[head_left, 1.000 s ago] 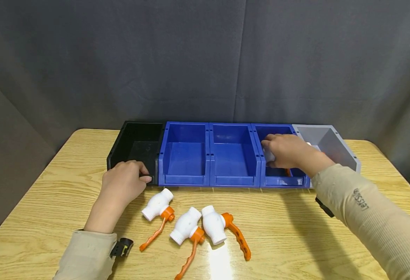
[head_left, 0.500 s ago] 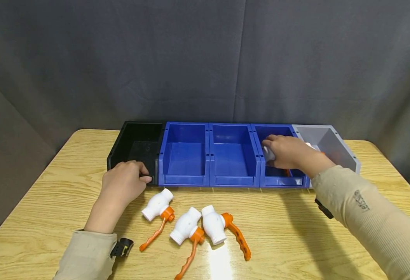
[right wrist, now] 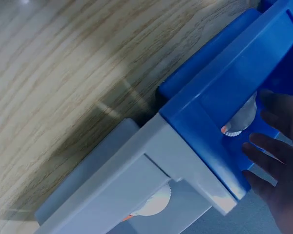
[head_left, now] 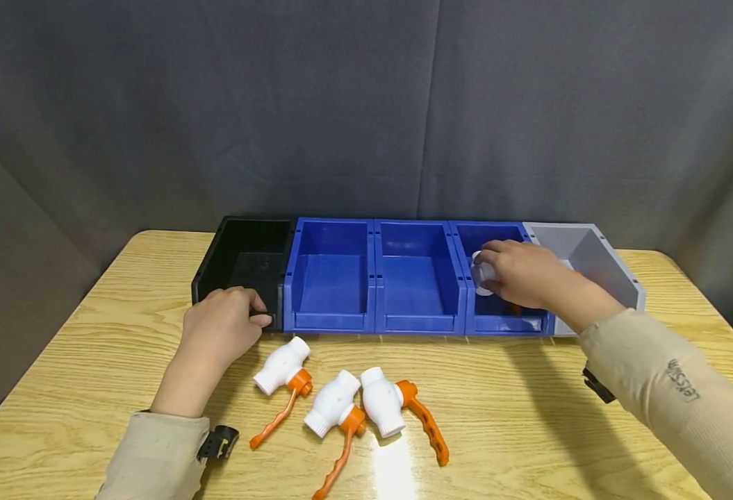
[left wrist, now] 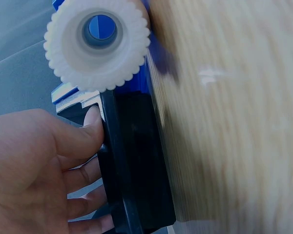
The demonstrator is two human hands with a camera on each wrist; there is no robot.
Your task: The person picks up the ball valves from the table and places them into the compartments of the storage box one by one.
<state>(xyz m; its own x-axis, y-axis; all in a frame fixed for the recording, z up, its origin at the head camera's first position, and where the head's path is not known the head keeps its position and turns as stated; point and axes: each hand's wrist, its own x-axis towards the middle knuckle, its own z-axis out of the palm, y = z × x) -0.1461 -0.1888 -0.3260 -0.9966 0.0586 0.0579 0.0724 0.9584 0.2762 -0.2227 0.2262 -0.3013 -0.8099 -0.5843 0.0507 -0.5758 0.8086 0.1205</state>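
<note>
My left hand [head_left: 224, 323] holds the front rim of the black bin [head_left: 260, 239], thumb on one side of the lip and fingers on the other in the left wrist view. My right hand [head_left: 519, 273] is inside the rightmost blue bin [head_left: 506, 324], its fingers round a white ball valve [head_left: 483, 274]. A bit of orange handle [head_left: 516, 310] shows under that hand; the rest is hidden. On the table in front of the bins lie three white ball valves with orange levers: a left one [head_left: 281, 364], a middle one [head_left: 332, 403] and a right one [head_left: 382, 401].
Two more blue bins, one left [head_left: 330, 321] and one middle [head_left: 419, 323], stand between the hands. A grey bin [head_left: 606, 267] closes the row at right, holding a white valve [right wrist: 156, 202]. Behind hangs a dark grey curtain [head_left: 366, 111] over the wooden table [head_left: 497, 430].
My right hand has shifted slightly to the right, and more of the white valve at its fingertips shows. My left hand and the three valves on the table have stayed put.
</note>
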